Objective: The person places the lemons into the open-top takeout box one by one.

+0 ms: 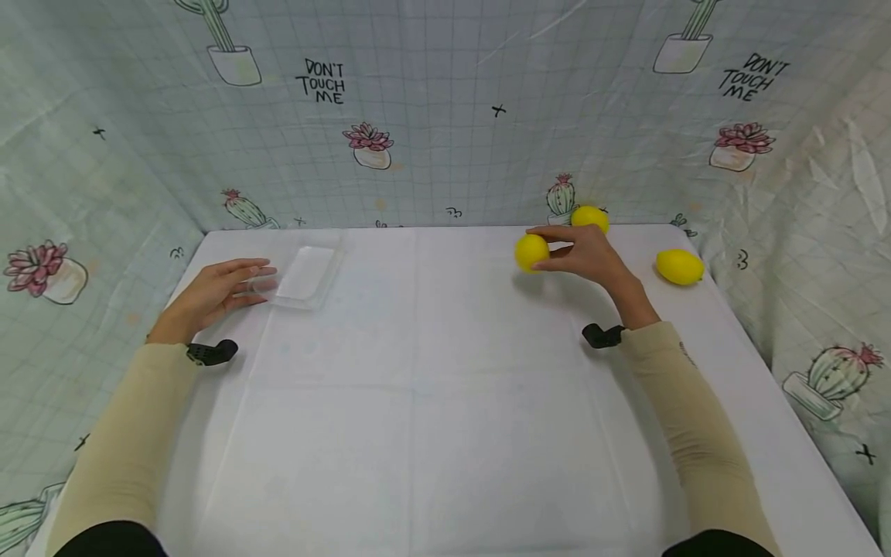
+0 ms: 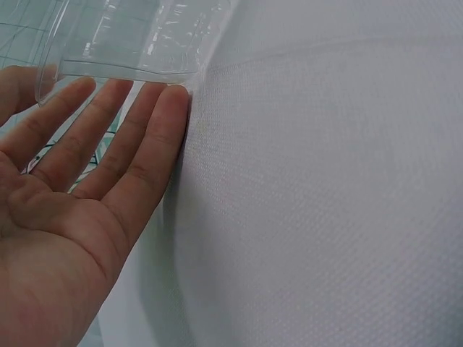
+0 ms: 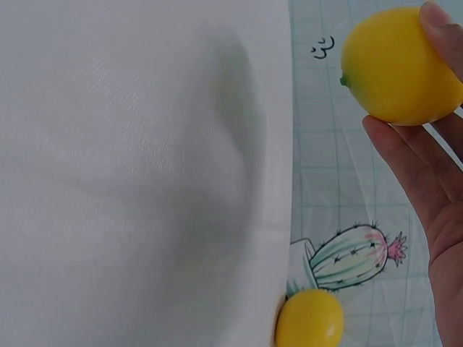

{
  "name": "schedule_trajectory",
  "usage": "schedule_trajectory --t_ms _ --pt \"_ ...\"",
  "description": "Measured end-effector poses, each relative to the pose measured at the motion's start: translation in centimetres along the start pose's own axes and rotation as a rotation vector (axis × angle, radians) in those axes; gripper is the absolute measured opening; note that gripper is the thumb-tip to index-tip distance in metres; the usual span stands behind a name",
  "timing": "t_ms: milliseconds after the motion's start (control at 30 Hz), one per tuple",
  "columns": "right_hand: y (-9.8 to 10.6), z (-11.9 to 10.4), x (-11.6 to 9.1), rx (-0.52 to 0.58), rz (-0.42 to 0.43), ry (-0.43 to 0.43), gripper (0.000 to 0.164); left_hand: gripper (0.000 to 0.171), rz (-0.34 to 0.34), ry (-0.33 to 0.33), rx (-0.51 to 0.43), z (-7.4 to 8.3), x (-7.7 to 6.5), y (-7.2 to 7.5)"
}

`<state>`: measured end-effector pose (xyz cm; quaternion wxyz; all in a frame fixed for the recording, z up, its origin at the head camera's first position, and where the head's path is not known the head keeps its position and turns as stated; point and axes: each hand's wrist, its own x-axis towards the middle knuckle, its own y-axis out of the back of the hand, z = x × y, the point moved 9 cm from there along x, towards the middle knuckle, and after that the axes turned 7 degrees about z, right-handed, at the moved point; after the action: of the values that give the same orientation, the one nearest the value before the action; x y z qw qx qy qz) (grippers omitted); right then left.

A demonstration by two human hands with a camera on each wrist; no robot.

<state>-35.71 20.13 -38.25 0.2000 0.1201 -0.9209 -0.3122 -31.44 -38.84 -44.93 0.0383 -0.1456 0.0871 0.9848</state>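
My right hand (image 1: pixel 583 251) pinches a yellow lemon (image 1: pixel 532 253) between thumb and fingers, above the white table. That lemon (image 3: pixel 399 66) shows a small green tip in the right wrist view. Near that hand, a second lemon (image 1: pixel 590 217) sits at the table's back edge, and a third lemon (image 1: pixel 680 267) lies to the right. On the far left, my left hand (image 1: pixel 217 292) holds the near end of a clear plastic container (image 1: pixel 306 275), digits on both sides of its lip. In the left wrist view, the fingertips meet the container's (image 2: pixel 134 72) edge; its see-through walls blur the exact contact.
A white cloth covers the table (image 1: pixel 418 402). Behind it and along both sides hangs a curtain (image 1: pixel 445 116) printed with cacti and potted plants. Black straps with small cameras (image 1: pixel 213 353) sit on both wrists.
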Motion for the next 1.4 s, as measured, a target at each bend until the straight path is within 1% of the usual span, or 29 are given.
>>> schedule_trajectory --t_ms 233,467,633,800,967,1167,1400 --pt "-1.6 -1.1 1.1 0.032 -0.018 0.046 0.06 0.061 0.005 0.006 0.028 -0.1 0.1 0.2" --pt "-3.2 -2.1 1.9 0.087 -0.037 0.055 0.061 0.057 0.001 0.013 -0.007 -0.1 0.2 0.3" --pt "-4.2 -2.9 2.5 0.117 -0.039 0.063 0.059 0.056 0.004 0.014 0.011 -0.2 0.2 0.3" --pt "-5.6 -4.1 3.3 0.143 -0.039 0.068 0.058 0.057 0.0 0.013 -0.003 -0.1 0.1 0.3" --pt "-6.9 -4.8 4.4 0.184 -0.038 0.111 0.058 0.058 -0.002 0.012 0.002 0.0 0.1 0.3" --pt "-8.9 -6.6 5.7 0.229 -0.051 0.186 0.058 0.059 -0.014 -0.007 0.018 0.0 0.2 0.3" --pt "-11.7 -8.5 7.1 0.289 -0.081 0.204 0.059 0.057 -0.008 -0.004 0.027 0.0 0.6 0.4"
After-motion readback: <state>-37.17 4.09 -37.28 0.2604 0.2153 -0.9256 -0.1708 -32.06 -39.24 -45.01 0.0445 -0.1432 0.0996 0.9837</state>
